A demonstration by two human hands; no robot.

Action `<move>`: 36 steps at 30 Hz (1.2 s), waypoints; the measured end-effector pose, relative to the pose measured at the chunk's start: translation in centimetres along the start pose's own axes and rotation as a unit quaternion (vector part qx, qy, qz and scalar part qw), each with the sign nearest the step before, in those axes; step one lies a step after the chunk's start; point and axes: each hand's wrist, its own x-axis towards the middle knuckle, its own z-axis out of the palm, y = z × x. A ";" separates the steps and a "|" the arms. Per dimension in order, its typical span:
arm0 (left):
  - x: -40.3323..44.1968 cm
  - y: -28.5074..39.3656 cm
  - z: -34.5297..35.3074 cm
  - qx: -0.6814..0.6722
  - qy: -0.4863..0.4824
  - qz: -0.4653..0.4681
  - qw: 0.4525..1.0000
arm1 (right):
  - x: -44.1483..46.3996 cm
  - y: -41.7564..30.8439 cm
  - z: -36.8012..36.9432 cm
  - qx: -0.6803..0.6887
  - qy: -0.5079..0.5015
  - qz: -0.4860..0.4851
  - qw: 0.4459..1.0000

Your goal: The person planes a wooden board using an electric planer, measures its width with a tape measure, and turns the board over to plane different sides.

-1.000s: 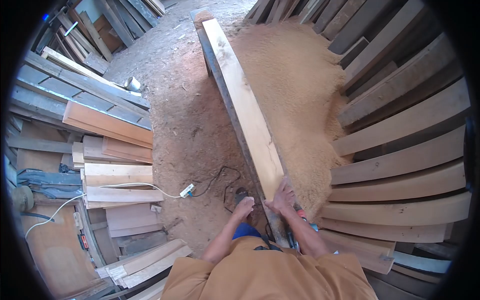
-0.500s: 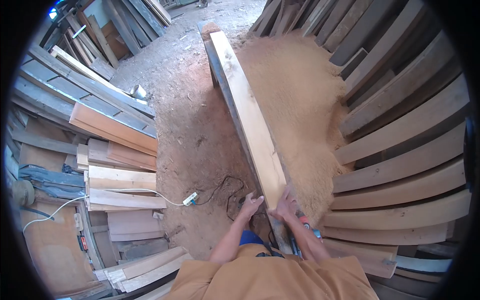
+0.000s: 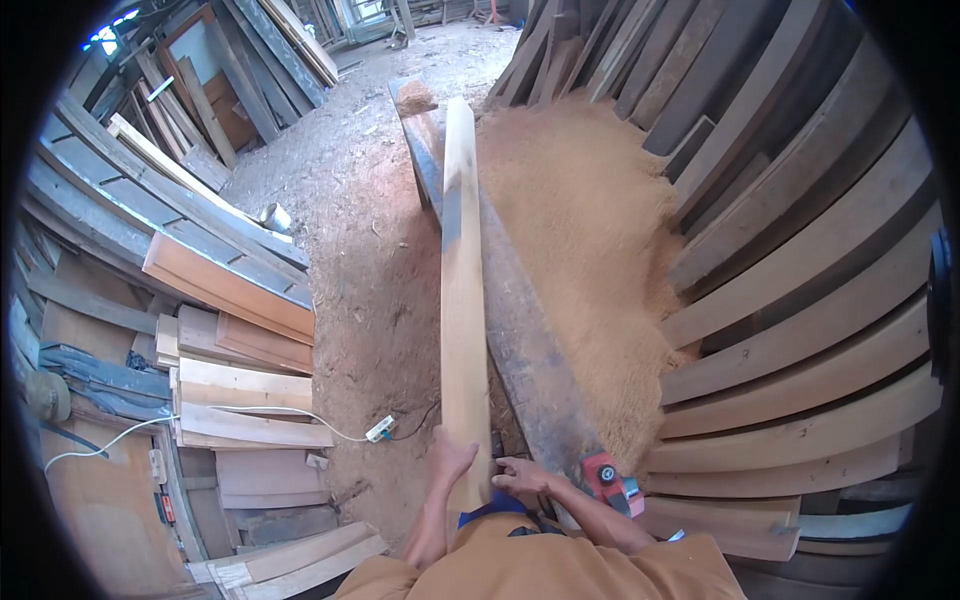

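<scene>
A long pale plank [image 3: 463, 300] with a dark patch slants off the left side of a long narrow bench [image 3: 535, 350], its near end close to my body. My left hand [image 3: 455, 458] grips the plank's left edge near that end. On the other side, my right hand [image 3: 524, 477] is beside the plank's right edge, fingers partly spread; whether it touches the wood is hard to tell. A red and teal power tool [image 3: 610, 480] lies on the near end of the bench, right of my right forearm.
Sawdust [image 3: 580, 220] covers the floor right of the bench. Boards [image 3: 800, 370] lean along the right side. Stacked planks [image 3: 245, 390] lie at the left. A white power strip [image 3: 381, 429] with cables rests on the floor left of the plank.
The plank has turned and shifted left, off its line along the bench, baring the bench top and the power tool. Both hands have moved left and down with its near end.
</scene>
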 end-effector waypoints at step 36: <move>31.7 -2.5 -15.6 0.252 0.075 -0.136 0.955 | -3.2 9.3 -17.7 -0.029 0.427 0.169 0.888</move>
